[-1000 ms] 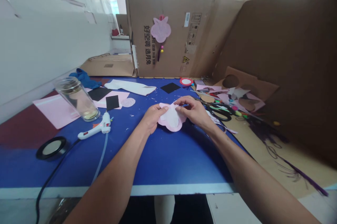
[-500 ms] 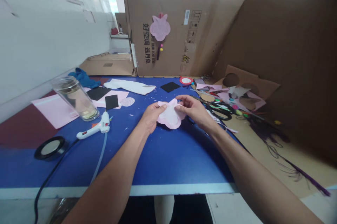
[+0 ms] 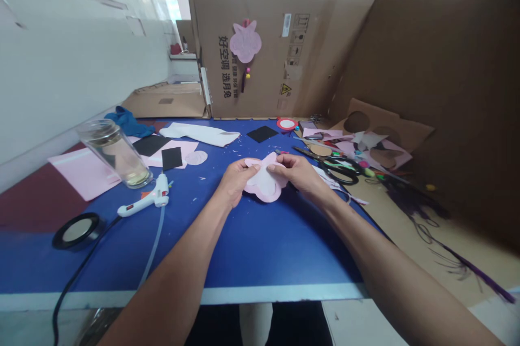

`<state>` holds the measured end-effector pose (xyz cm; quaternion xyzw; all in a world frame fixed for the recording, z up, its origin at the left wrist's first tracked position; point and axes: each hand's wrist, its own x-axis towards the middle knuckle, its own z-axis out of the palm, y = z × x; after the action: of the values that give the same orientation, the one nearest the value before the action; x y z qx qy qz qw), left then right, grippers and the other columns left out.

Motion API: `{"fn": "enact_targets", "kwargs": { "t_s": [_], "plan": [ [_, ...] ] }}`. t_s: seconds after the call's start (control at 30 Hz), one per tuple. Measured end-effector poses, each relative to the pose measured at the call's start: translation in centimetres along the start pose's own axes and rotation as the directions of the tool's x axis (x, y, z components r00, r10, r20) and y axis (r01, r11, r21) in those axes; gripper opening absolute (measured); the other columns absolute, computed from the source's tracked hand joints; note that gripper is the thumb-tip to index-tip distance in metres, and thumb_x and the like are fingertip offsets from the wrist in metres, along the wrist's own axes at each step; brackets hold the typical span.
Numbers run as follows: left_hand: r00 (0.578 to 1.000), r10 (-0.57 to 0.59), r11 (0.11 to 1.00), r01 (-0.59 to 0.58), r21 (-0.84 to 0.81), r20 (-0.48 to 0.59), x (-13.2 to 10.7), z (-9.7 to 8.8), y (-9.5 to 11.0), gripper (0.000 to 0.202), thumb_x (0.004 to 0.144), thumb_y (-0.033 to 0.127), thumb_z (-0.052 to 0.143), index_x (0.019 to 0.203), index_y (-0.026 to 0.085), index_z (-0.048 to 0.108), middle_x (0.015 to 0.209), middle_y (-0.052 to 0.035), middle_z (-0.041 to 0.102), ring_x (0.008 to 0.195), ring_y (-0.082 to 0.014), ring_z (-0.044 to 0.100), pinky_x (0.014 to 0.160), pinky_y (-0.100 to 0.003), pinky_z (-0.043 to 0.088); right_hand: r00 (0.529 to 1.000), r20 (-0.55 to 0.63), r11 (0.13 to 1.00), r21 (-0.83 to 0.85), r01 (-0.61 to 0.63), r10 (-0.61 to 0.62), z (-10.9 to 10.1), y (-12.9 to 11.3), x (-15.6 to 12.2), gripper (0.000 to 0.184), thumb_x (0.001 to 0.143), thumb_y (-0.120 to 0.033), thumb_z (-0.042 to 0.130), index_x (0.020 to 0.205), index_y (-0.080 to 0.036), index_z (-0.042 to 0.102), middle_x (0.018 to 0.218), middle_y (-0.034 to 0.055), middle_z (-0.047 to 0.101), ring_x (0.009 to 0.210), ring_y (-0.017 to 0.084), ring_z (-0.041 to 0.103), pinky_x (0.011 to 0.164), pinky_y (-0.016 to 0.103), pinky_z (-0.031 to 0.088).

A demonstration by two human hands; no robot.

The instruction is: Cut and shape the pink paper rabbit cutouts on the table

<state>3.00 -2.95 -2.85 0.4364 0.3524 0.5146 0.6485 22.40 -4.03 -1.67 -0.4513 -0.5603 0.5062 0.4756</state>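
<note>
My left hand [image 3: 235, 182] pinches one side of the pink scalloped cutout [image 3: 265, 186] and my right hand [image 3: 303, 175] pinches the other, over the tabletop [image 3: 276, 254], right of the glue gun [image 3: 144, 203]. Left of the glue gun lies the tape roll [image 3: 97, 224]; just beyond the glue gun, the glass [image 3: 122, 154].

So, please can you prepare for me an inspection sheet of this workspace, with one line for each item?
Surface: blue table with small pale scraps scattered on it.
Piece in work: pink cutout with white centre, held above the table.
Clutter: scissors and pink scraps at right; glass, glue gun and tape roll at left.
Hands: left hand and right hand each grip one side of the cutout.
Cables: black cable runs from the glue gun over the front edge.
Surroundings: cardboard behind and at right; a similar pink shape on the back panel.
</note>
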Motion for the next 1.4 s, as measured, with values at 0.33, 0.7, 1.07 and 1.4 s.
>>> {"fn": "enact_targets", "kwargs": {
  "t_s": [0.33, 0.7, 1.07, 1.4],
  "plan": [
    [0.999, 0.036, 0.999, -0.035, -0.018, 0.027, -0.19, 0.16, 0.16, 0.036, 0.065, 0.035, 0.092, 0.092, 0.014, 0.081, 0.081, -0.0072, 0.078, 0.073, -0.0184, 0.069, 0.074, -0.031, 0.052, 1.0, -0.019, 0.998, -0.069, 0.011, -0.013, -0.39, 0.34, 0.05, 0.036, 0.075, -0.051, 0.086, 0.086, -0.018, 0.074, 0.075, 0.0, 0.069, 0.062, 0.013, 0.053, 0.057, 0.026, 0.038],
    [1.0, 0.024, 0.999, -0.025, -0.03, -0.02, -0.05, 0.09, -0.11, 0.034, 0.067, 0.036, 0.092, 0.089, 0.012, 0.081, 0.08, -0.0082, 0.077, 0.071, -0.0182, 0.069, 0.07, -0.03, 0.052, 1.0, -0.008, 0.998, -0.063, -0.01, 0.01, -0.41, 0.19, -0.12, 0.038, 0.076, -0.052, 0.086, 0.088, -0.018, 0.075, 0.075, 0.0003, 0.068, 0.061, 0.013, 0.052, 0.056, 0.026, 0.037],
    [0.997, 0.01, 0.999, -0.013, -0.047, -0.073, -0.03, 0.09, -0.03, 0.03, 0.066, 0.034, 0.092, 0.084, 0.013, 0.08, 0.078, -0.0081, 0.077, 0.067, -0.0176, 0.068, 0.067, -0.03, 0.052, 0.999, 0.029, 0.999, -0.045, -0.015, 0.017, -0.47, 0.14, -0.12, 0.037, 0.077, -0.051, 0.085, 0.09, -0.018, 0.075, 0.077, 0.0, 0.069, 0.064, 0.013, 0.053, 0.06, 0.027, 0.038],
    [0.999, -0.045, 0.986, 0.043, -0.16, -0.011, -0.06, 0.24, 0.27, 0.027, 0.074, 0.033, 0.09, 0.087, 0.011, 0.08, 0.082, -0.0111, 0.078, 0.07, -0.0176, 0.07, 0.071, -0.029, 0.054, 1.0, 0.006, 0.999, -0.026, -0.025, 0.025, -0.15, -0.51, -0.29, 0.038, 0.07, -0.051, 0.089, 0.083, -0.018, 0.073, 0.071, -0.0009, 0.065, 0.063, 0.013, 0.051, 0.06, 0.028, 0.037]
  ]
}}
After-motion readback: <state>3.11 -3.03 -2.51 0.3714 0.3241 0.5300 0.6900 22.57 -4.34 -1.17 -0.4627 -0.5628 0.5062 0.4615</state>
